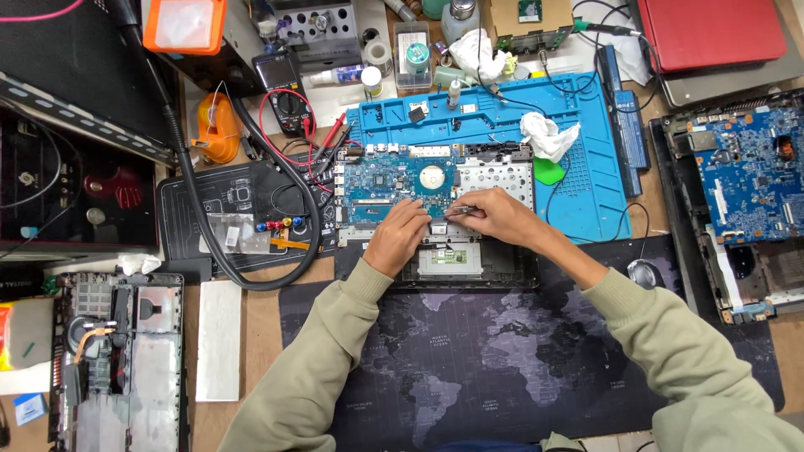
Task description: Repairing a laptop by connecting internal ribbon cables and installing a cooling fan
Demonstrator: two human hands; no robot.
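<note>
Both hands work on the opened laptop [435, 251] at desk centre: your left hand [398, 238] rests flat on its frame, your right hand [494, 216] pinches tweezers [461, 210] beside the blue motherboard [394, 188]. Next, steady, fine placement is needed.

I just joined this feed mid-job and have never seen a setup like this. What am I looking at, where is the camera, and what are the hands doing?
There is no machine here: a person works bare-handed, filmed from a camera on their head looking down. The left hand rests on an opened laptop with its blue circuit board exposed. The right hand pinches a thin metal tool, apparently tweezers, over the board's edge. Behind lie a blue work mat, a crumpled white cloth and a multimeter. A map-printed desk mat lies nearest the person.
</note>
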